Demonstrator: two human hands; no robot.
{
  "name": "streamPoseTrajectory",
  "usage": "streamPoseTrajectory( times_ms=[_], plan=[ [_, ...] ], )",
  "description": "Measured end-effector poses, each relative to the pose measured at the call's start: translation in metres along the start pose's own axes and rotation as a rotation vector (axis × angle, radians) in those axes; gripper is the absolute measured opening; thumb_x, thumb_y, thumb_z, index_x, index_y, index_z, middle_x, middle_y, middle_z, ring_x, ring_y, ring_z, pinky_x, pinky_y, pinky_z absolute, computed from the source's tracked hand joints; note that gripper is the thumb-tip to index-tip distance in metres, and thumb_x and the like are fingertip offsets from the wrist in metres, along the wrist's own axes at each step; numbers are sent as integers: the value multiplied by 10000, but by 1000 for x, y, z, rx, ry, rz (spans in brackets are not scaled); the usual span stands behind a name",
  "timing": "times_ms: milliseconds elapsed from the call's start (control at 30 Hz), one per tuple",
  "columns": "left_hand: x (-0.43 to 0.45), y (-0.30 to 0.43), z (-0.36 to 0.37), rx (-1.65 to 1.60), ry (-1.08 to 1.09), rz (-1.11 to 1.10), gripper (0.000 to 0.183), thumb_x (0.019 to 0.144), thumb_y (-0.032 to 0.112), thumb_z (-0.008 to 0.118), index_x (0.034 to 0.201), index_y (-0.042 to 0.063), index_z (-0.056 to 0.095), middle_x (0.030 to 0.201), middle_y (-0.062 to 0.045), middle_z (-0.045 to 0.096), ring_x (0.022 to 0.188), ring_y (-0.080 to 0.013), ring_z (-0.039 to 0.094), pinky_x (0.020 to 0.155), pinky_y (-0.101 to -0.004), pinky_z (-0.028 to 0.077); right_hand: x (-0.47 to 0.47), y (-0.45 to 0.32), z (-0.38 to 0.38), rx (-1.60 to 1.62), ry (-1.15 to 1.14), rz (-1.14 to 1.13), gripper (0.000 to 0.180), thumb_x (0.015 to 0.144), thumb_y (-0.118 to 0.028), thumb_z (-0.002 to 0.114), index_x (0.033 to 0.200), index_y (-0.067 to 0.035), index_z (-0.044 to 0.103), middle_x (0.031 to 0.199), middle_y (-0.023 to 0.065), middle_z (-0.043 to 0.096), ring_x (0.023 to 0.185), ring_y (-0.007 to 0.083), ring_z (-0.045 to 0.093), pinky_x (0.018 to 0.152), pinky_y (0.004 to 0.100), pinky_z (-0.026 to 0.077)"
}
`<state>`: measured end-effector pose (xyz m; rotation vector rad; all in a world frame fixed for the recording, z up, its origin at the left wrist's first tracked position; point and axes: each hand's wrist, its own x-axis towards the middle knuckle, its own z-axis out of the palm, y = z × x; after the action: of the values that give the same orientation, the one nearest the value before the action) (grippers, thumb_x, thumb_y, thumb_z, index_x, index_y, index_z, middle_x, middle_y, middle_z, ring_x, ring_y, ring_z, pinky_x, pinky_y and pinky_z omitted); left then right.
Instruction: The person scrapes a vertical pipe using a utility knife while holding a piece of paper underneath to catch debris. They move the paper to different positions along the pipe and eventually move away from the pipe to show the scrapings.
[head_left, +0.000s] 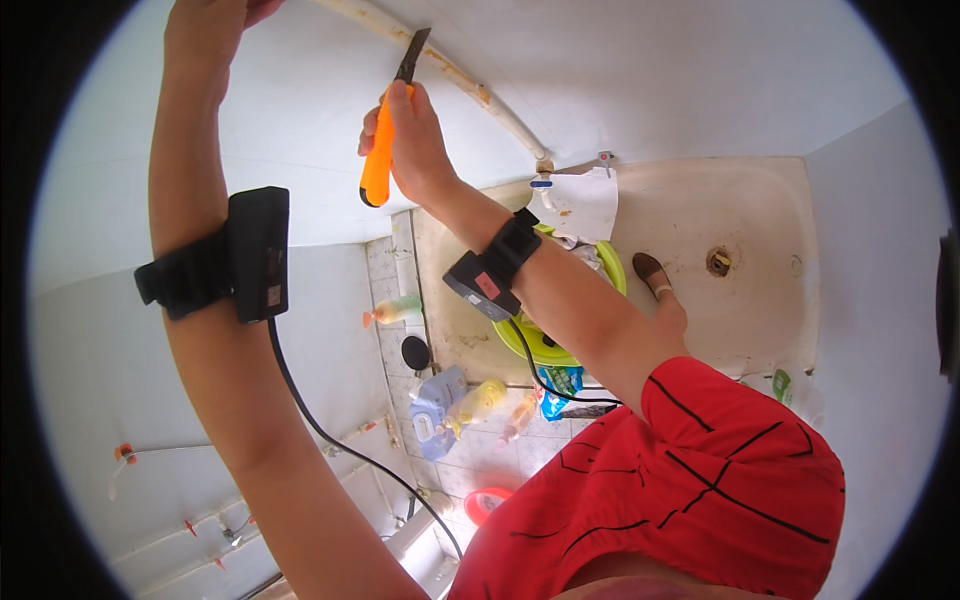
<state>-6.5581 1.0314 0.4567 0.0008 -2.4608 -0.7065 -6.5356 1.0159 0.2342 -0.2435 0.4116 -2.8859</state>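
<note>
My right hand (416, 142) is closed around the orange handle of a utility knife (380, 161), thumb lying along its front end. The dark blade (415, 54), with a slanted tip, points up over a white pipe (495, 109) on the wall; whether it touches cannot be told. Yellow-brown patches show where the pipe's coating is worn. Near the upper left edge is my left hand (206, 37), palm side and fingers partly cut off by the frame, close to the wall. What its fingers do is hidden. Black devices are strapped to both forearms.
Below is a stained bathtub (750, 195) with a tap (541, 184), a white sheet (589, 202), a lime-green basin (616, 270) holding cloth, and my foot (651, 271). Several bottles, among them a blue jug (437, 409), stand beside it. Cables hang from both arms.
</note>
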Motion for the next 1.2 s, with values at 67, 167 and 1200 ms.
streamPoseTrajectory(
  times_ms=[67,167,1200],
  plan=[
    [-3,1,-1,-8,-16,64,246,957,229,525,1022,-8,507,786,-104,602,654,-147,597,638,-243,557,2,-4,-3,89,28,30,285,999,-375,396,920,-101,372,713,69,499,589,188,486,615,349,454],
    [-4,4,-1,10,-14,52,248,958,233,524,1019,-6,509,790,-106,600,660,-145,594,641,-240,554,-3,5,-20,99,80,85,285,999,-373,398,915,-101,369,713,68,491,587,185,478,617,356,451],
    [19,-23,-10,-6,-95,63,323,955,204,518,1106,-63,415,915,-180,568,779,-219,626,695,-264,590,-24,29,-70,35,203,129,296,992,-388,408,909,-107,366,688,63,478,562,181,464,579,346,438]
  ],
)
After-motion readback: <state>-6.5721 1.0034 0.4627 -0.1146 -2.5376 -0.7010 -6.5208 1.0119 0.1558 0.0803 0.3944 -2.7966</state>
